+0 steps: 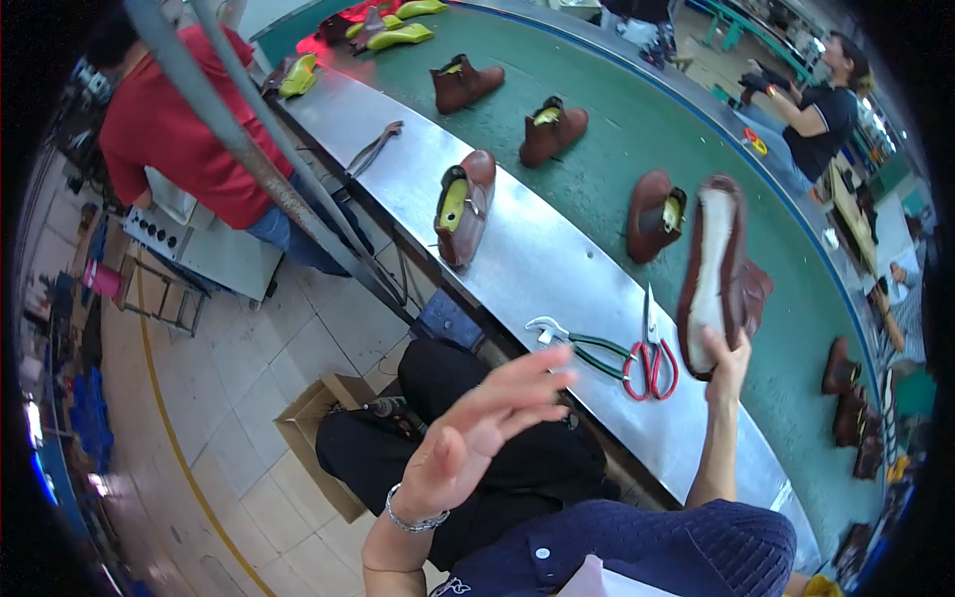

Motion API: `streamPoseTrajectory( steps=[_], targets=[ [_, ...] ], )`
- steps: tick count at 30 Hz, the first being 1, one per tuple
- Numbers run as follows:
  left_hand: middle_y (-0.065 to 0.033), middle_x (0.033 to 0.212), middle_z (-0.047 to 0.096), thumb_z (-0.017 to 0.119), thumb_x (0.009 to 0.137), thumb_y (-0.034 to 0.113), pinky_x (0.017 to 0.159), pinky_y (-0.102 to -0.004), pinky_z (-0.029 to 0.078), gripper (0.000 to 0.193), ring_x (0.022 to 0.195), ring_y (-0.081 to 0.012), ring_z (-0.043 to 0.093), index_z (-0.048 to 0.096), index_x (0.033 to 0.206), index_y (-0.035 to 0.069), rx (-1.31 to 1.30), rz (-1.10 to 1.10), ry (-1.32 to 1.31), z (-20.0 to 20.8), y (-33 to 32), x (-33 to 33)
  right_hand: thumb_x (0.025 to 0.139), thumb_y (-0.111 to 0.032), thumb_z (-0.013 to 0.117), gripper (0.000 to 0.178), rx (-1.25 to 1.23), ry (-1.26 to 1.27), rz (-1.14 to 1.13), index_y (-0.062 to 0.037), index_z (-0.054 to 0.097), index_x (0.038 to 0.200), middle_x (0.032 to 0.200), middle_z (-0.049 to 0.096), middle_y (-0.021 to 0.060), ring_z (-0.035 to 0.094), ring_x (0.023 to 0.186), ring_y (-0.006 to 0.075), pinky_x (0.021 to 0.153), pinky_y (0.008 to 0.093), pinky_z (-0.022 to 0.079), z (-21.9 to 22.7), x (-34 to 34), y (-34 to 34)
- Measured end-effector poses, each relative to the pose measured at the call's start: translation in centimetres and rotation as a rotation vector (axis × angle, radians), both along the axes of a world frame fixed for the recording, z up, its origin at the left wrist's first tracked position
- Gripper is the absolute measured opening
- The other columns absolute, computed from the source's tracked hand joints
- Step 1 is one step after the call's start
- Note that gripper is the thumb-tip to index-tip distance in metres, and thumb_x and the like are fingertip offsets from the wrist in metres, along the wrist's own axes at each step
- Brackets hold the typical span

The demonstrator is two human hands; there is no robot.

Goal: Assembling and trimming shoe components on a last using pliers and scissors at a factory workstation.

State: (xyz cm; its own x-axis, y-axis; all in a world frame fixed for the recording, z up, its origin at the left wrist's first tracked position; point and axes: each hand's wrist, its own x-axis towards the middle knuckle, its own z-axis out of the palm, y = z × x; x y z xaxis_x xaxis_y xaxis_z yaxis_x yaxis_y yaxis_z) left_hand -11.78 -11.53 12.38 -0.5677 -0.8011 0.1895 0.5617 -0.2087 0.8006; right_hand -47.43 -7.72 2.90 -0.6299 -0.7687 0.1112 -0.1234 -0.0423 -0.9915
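Observation:
My right hand point(727, 363) grips a brown leather boot point(738, 259) by its lower end, above the metal ledge and the green belt. The boot's underside faces me and shows a long pale strip inside a brown rim. Raised over my lap, my left hand point(487, 423) has its fingers stretched out and holds nothing. Between the hands, lasting pincers point(582, 343) with green handles lie on the metal ledge point(557, 269). Red-handled scissors point(652, 358) lie beside them, their blades pointing away. Farther left on the ledge stands another brown boot point(465, 211) with a yellow-green last in it.
Several brown boots, one a boot point(656, 216) with a last inside, stand on the green belt point(597, 109). A dark-handled tool point(375, 149) lies on the ledge. Slanted metal posts point(264, 149) rise at left. A cardboard box point(323, 438) sits by my legs. Two people work nearby.

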Motion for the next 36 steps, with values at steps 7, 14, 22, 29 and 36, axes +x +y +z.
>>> streamPoseTrajectory(
  steps=[7, 14, 22, 29, 36],
  targets=[
    [-0.0456, 0.14, 0.023, 0.026, 0.095, 0.065, 0.103, -0.0649, 0.027, 0.071, 0.134, -0.0555, 0.027, 0.068, 0.103, 0.008, -0.084, -0.225, 0.615, 5.8, 0.8, -3.5, 0.086, -0.026, 0.07, 0.065, 0.317, 0.32, -0.186, 0.0043, 0.044, 0.137, 0.13, 0.056, 0.0222, 0.054, 0.12, 0.0272, 0.103, 0.036, 0.038, -8.8, -14.9, -2.2],
    [-0.0258, 0.152, 0.02, 0.078, 0.07, 0.055, 0.11, -0.0629, 0.025, 0.104, 0.134, -0.0507, 0.03, 0.026, 0.147, 0.009, -0.72, 1.126, 0.128, 8.3, -2.9, 4.0, 0.078, -0.026, 0.077, 0.07, 0.25, 0.919, 0.172, -0.007, 0.048, 0.138, 0.139, 0.047, 0.021, 0.041, 0.132, 0.0339, 0.108, 0.0429, 0.032, -7.5, -0.2, -0.7],
    [-0.024, 0.153, 0.017, 0.066, 0.078, 0.056, 0.114, -0.0605, 0.016, 0.101, 0.138, -0.0463, 0.023, 0.018, 0.149, 0.002, -0.806, 0.978, 0.006, 13.0, -2.3, 7.5, 0.077, -0.041, 0.073, 0.066, 0.493, 1.043, 0.252, -0.0169, 0.053, 0.135, 0.147, 0.032, 0.0222, 0.028, 0.138, 0.0388, 0.112, 0.0571, 0.016, -9.3, 6.0, -3.0],
    [-0.0247, 0.151, 0.02, 0.063, 0.08, 0.05, 0.113, -0.059, 0.019, 0.095, 0.137, -0.0451, 0.026, 0.02, 0.148, 0.0, -1.035, 1.155, -0.05, 15.9, -0.4, 11.6, 0.084, -0.04, 0.066, 0.054, 0.435, 1.046, 0.253, -0.0141, 0.057, 0.13, 0.143, 0.041, 0.017, 0.032, 0.136, 0.0349, 0.112, 0.056, 0.016, -12.2, 9.1, -5.8],
    [-0.0253, 0.148, 0.024, 0.06, 0.082, 0.045, 0.113, -0.0575, 0.021, 0.088, 0.136, -0.0438, 0.028, 0.021, 0.146, -0.001, -0.889, 1.276, -0.192, 15.6, 3.3, 12.7, 0.087, -0.043, 0.062, 0.052, 0.374, 1.083, 0.167, -0.0132, 0.058, 0.128, 0.14, 0.045, 0.0184, 0.036, 0.134, 0.0344, 0.11, 0.0563, 0.021, -11.7, 13.0, -12.0]
  ],
)
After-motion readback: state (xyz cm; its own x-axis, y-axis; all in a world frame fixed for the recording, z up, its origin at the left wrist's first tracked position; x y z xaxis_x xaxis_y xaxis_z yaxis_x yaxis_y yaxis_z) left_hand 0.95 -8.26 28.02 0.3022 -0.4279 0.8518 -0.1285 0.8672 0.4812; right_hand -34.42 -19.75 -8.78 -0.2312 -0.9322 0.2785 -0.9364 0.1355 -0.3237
